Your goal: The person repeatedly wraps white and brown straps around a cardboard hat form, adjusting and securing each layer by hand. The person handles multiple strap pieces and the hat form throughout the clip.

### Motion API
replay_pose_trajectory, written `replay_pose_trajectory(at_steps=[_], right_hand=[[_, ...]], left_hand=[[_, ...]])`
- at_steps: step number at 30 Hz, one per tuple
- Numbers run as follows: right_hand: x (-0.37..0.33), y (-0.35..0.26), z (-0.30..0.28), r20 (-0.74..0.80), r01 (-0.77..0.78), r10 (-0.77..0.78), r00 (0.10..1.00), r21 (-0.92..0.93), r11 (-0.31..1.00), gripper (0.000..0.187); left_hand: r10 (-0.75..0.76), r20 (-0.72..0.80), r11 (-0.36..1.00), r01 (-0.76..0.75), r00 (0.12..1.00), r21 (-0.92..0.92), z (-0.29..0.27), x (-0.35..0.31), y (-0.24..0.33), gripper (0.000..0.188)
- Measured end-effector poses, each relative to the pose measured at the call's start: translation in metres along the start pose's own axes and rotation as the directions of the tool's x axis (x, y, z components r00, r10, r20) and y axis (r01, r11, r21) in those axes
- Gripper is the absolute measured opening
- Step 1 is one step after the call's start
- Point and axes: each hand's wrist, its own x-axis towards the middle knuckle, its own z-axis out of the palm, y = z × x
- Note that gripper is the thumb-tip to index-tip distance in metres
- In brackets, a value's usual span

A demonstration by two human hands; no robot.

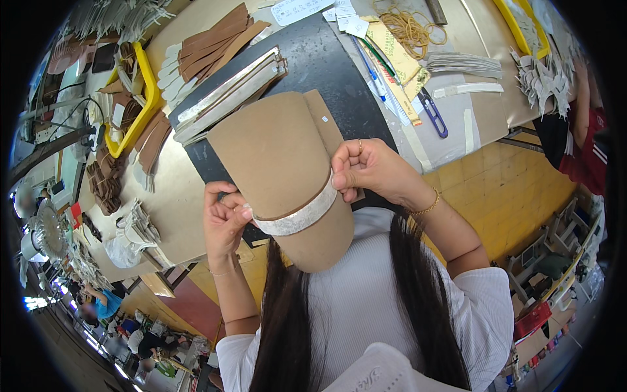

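A large tan curved form (277, 147), smooth like board or leather, stands over the front of a black work mat and reaches toward my chest. Across its lower part lies a thin strip (294, 221), whitish on its face with a brown upper edge, bent along the curve. My left hand (225, 219) pinches the strip's left end between thumb and fingers. At the right end, my right hand (371, 168) does the same, its fingers curled close to the form's side. A flat tan board (323, 121) shows behind the form.
On the black mat (320, 62) lies a stack of pale-faced strips (228, 98). Brown strips (215, 49) fan out beyond it. Purple-handled snips (433, 114), pens, a ruler and rubber bands (408, 29) are at right. A yellow tray (151, 91) stands left; other people work nearby.
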Motion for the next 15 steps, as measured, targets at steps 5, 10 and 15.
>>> replay_pose_trajectory(at_steps=[5,10,15], right_hand=[[-0.007,0.002,-0.005,-0.038,-0.001,-0.001,0.999,-0.048,0.999,0.016],[-0.029,-0.020,-0.023,-0.227,0.348,-0.426,0.876,-0.314,0.883,0.018],[-0.058,-0.053,0.048,0.274,0.522,-0.729,0.627,-0.843,0.132,0.034]], left_hand=[[0.012,0.012,1.000,-0.012,1.000,0.010,0.001,0.002,-0.001,0.044],[0.023,0.004,0.999,-0.023,1.000,-0.029,0.003,-0.006,-0.003,0.041],[0.113,0.037,0.990,-0.109,0.993,-0.093,0.005,-0.018,-0.006,0.037]])
